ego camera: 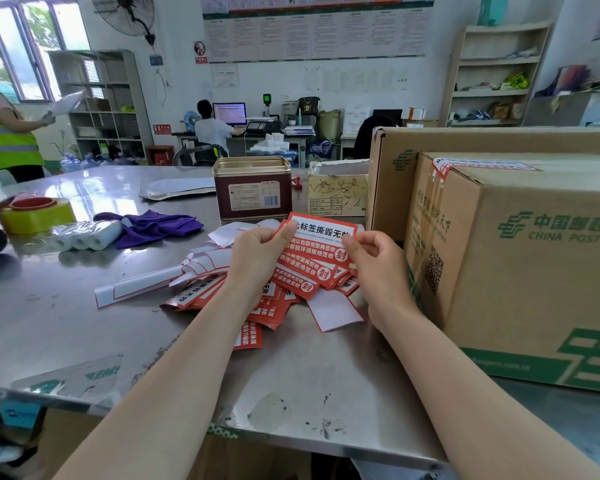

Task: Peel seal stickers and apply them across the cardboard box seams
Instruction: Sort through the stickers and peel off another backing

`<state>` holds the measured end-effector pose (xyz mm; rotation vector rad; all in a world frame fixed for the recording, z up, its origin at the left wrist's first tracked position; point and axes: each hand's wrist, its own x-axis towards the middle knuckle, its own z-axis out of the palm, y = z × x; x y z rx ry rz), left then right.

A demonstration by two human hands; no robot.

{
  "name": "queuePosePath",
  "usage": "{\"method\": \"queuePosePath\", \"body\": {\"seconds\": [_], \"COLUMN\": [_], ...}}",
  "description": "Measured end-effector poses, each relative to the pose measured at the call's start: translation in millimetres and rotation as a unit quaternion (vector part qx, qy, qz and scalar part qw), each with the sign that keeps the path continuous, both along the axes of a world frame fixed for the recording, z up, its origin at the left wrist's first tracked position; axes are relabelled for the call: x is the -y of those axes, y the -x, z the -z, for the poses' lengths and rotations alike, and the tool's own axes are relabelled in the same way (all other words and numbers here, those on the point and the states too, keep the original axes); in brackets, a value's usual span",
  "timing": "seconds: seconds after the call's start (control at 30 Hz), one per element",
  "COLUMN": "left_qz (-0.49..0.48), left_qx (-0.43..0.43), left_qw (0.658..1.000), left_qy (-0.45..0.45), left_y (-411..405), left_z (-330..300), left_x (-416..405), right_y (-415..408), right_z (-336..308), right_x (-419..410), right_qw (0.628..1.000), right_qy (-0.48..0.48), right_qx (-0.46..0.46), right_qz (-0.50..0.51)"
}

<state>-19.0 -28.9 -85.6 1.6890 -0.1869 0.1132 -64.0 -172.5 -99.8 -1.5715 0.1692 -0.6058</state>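
Note:
My left hand [257,254] grips a fanned stack of red and white seal stickers [317,251] above the metal table. My right hand [374,261] pinches the top sticker's right edge between thumb and fingers. More stickers [274,306] and white peeled backings [142,289] lie scattered beneath the hands. A China Post cardboard box [520,258] stands at the right, with a red seal sticker [440,168] stuck over its top left corner seam. A second, larger box [392,181] stands behind it.
A brown tin [253,188] and a small open carton [336,192] stand behind the stickers. A purple cloth [153,226], wrapped paper rolls [87,235] and a yellow tape roll [35,213] lie at the left. People work in the background.

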Motion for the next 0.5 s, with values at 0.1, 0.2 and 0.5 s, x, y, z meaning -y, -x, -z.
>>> {"method": "queuePosePath", "body": {"seconds": [0.1,0.2,0.5], "left_qz": [-0.048,-0.113,0.019], "left_qx": [0.023,0.068,0.126], "left_qw": [0.996,0.954,0.975], "left_qy": [-0.071,-0.269,-0.183], "left_y": [-7.9,-19.0,0.6], "left_z": [4.4,13.7,-0.2], "left_x": [-1.3,-4.7,0.3], "right_y": [-1.6,-3.0,-1.5], "right_z": [0.6,0.4,-1.4], "right_x": [2.6,4.4,4.7], "right_qw": [0.999,0.998,0.998], "right_qy": [-0.005,-0.020,-0.036], "right_qx": [0.011,0.010,0.026], "right_qz": [0.039,0.056,0.054]}}
